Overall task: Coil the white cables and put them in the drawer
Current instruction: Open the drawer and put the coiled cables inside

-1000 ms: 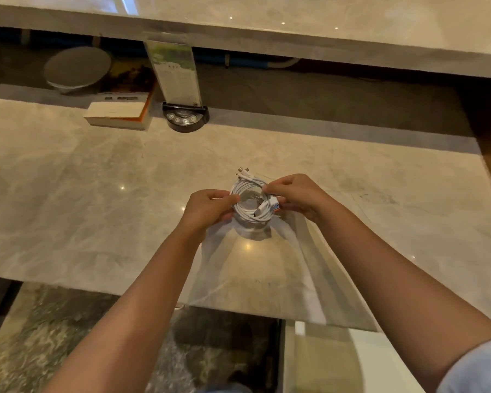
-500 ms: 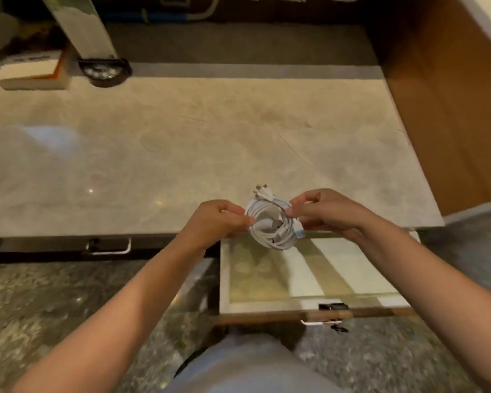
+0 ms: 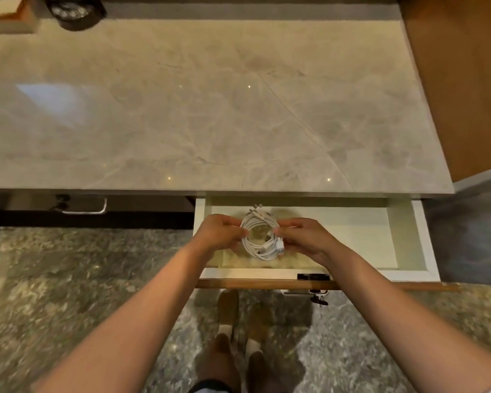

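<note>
The left hand (image 3: 220, 234) pinches the left side of the coil (image 3: 262, 236); its fingers are curled round the strands. The right hand (image 3: 305, 239) pinches the right side of the coil in the same way, thumb and fingers closed on the cable. The coil is a ring of white cable loops, held between the two hands, which sit just beside each other with only the ring between them. Several plugs stick out at the far side of the coil, beyond the fingertips; another connector lies at its near right edge, just below the right thumb.

The coil is held over the open drawer (image 3: 414, 239), toward its left half. Whether the coil touches the drawer floor cannot be determined. The drawer interior is white; its wooden front lies beneath both forearms, with a handle (image 3: 313, 293) under the right wrist. The counter (image 3: 210, 109) lies beyond the hands. A second handle (image 3: 84, 208) sits to the far left of the left hand.
</note>
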Tool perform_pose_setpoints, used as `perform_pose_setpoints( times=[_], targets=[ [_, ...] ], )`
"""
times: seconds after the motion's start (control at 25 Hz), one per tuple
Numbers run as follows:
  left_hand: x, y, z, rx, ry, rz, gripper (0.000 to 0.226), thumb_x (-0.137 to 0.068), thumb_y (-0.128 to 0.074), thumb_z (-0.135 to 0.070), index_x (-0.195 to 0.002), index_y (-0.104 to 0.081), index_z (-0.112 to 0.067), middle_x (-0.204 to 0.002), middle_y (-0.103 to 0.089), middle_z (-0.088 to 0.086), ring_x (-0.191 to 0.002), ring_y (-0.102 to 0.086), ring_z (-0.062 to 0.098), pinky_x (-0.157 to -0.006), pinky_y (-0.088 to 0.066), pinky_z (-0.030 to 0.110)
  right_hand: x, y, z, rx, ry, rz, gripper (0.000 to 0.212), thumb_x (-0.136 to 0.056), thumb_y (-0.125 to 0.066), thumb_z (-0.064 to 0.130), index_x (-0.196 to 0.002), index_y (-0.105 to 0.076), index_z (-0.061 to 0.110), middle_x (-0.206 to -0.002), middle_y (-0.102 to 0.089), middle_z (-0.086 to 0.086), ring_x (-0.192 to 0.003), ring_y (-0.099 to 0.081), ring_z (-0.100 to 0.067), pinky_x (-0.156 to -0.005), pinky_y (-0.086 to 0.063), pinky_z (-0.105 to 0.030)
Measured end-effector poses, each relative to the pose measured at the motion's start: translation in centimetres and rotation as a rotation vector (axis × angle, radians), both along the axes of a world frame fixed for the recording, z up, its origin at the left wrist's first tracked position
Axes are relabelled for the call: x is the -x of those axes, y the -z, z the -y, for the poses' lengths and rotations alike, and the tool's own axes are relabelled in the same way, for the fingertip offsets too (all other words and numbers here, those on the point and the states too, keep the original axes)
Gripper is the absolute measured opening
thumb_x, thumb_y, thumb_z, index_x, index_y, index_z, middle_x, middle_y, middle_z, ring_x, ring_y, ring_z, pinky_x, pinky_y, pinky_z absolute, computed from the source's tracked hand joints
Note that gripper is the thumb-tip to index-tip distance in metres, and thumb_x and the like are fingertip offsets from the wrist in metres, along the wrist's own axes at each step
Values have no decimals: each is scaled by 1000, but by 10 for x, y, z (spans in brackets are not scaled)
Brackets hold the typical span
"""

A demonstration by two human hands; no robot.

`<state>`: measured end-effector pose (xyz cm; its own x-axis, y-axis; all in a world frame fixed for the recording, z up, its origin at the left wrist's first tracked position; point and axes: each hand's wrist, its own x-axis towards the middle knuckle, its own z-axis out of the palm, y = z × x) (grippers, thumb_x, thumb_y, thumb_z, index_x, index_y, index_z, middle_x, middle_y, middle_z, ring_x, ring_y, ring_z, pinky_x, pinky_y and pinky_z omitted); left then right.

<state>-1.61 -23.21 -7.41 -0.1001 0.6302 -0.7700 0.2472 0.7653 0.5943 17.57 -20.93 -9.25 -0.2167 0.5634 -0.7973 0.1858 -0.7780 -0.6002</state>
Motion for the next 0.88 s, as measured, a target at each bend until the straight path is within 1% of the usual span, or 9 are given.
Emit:
perform_pose_setpoints(
  times=[0.04, 0.08, 0.2, 0.28, 0.4, 0.52, 0.64, 0.76, 0.88],
  targets=[
    [-2, 10, -3, 17, -23, 7, 22, -81, -68, -7, -102, -68, -3, -82, -69, 8, -66, -65, 12, -60, -57, 20, 1, 7, -1, 3, -4, 5, 32, -80, -68, 3, -111, -63, -3, -104, -69, -18, -86, -67, -21, -76, -57, -27],
    [-3, 18, -5, 38, -58, 9, 23, -81, -68, -6, -104, -68, -3, -86, -69, 9, -69, -66, 14, -62, -57, 22, 1, 14, -2, 15, -20, 0, 30, -80, -68, 3, -109, -64, -2, -108, -68, -19, -89, -67, -22, -80, -56, -29],
    [-6, 37, -5, 103, -174, 36, 23, -81, -68, -6, -104, -67, -7, -100, -69, 13, -88, -67, 22, -76, -57, 30, -3, 23, -6, 61, -54, -56, 28, -81, -67, 5, -109, -65, 1, -110, -68, -15, -101, -65, -24, -92, -52, -34],
    [-5, 44, -3, 128, -192, 36, 18, -81, -68, -8, -100, -68, -10, -96, -69, 11, -89, -66, 22, -75, -55, 29, -4, 25, -8, 68, -75, -45, 27, -81, -68, 5, -107, -65, 2, -111, -68, -15, -105, -64, -26, -94, -51, -35],
    [-7, 48, -1, 132, -213, 23, 18, -81, -69, -8, -98, -67, -9, -84, -68, 7, -80, -65, 19, -74, -54, 29, -1, 23, -7, 32, -87, 22, 13, -82, -68, 6, -95, -67, 7, -106, -67, -17, -96, -64, -25, -89, -53, -36],
    [-9, 49, 1, 122, -220, -11, 23, -80, -70, -9, -103, -66, -8, -94, -69, 10, -85, -66, 21, -71, -54, 27, 2, 20, -6, 30, -133, 132, 15, -81, -71, 13, -95, -65, 12, -93, -69, -8, -79, -66, -18, -79, -54, -33],
    [-10, 50, 3, 139, -226, 2, 30, -80, -70, -9, -109, -65, -7, -104, -70, 13, -89, -66, 22, -68, -53, 26, 1, 19, -3, 61, -145, 156, 21, -81, -71, 18, -100, -64, 14, -87, -68, -1, -77, -66, -15, -80, -53, -32],
    [-9, 50, 1, 149, -209, -1, 33, -80, -70, -9, -112, -64, -6, -108, -69, 15, -91, -66, 23, -73, -54, 28, 1, 17, -1, 54, -146, 168, 23, -83, -70, 19, -104, -63, 14, -85, -67, 1, -76, -64, -13, -83, -51, -34],
    [-8, 45, 0, 114, -143, -33, 44, -80, -71, -14, -120, -58, -4, -114, -66, 17, -97, -66, 26, -86, -55, 36, 3, 12, -2, 23, -182, 211, 30, -81, -71, 21, -107, -62, 11, -94, -67, -4, -80, -63, -16, -88, -49, -38]
  ],
)
